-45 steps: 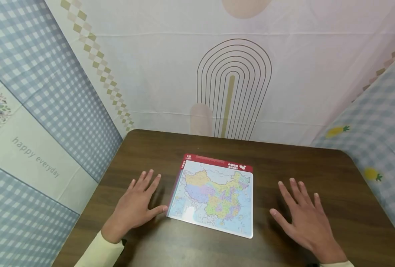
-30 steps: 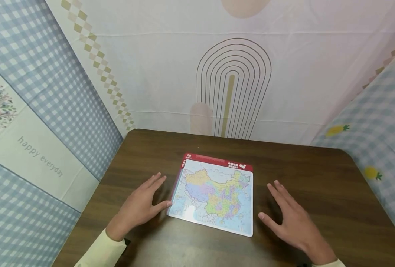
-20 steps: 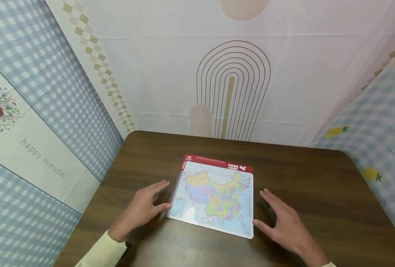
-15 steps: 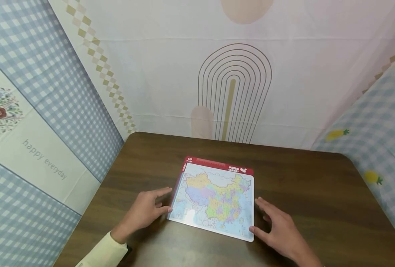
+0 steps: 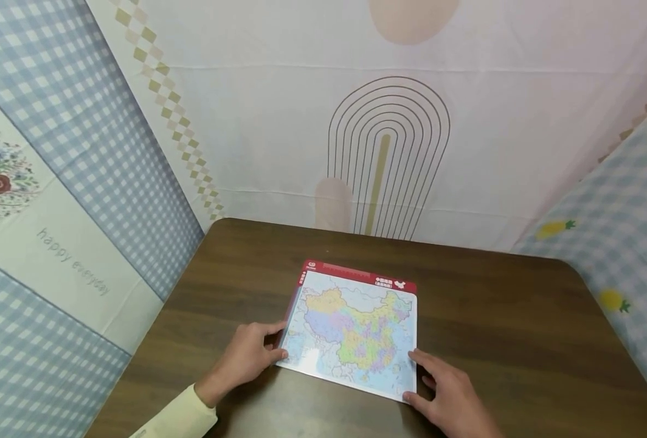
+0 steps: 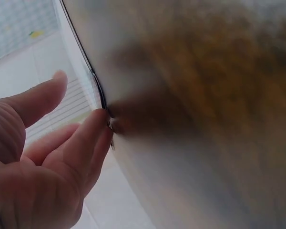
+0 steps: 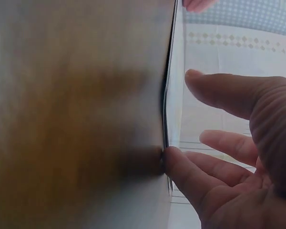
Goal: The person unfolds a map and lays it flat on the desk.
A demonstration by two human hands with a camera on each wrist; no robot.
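Note:
A map board [image 5: 351, 331] with a red top band and a coloured map of China lies flat on the brown table. My left hand [image 5: 247, 356] is at its lower left edge, the thumb over the corner. On the opposite side, my right hand [image 5: 450, 395] has its index finger and thumb at the lower right edge. In the left wrist view, fingertips touch the board's thin edge at table level while the thumb stands apart above it. The right wrist view shows a right fingertip at the edge and the thumb [image 7: 224, 90] raised away from the surface.
The dark wooden table [image 5: 498, 298] extends beyond the board on every side. A pale cloth with arch lines [image 5: 386, 164] hangs behind its far edge. Checked cloths hang at the left [image 5: 104, 115] and right [image 5: 619, 213].
Both hands have moved inward and nearer the body to the board's lower sides, their spread fingers drawing together. The board stays in place on the table; the view has tilted slightly up.

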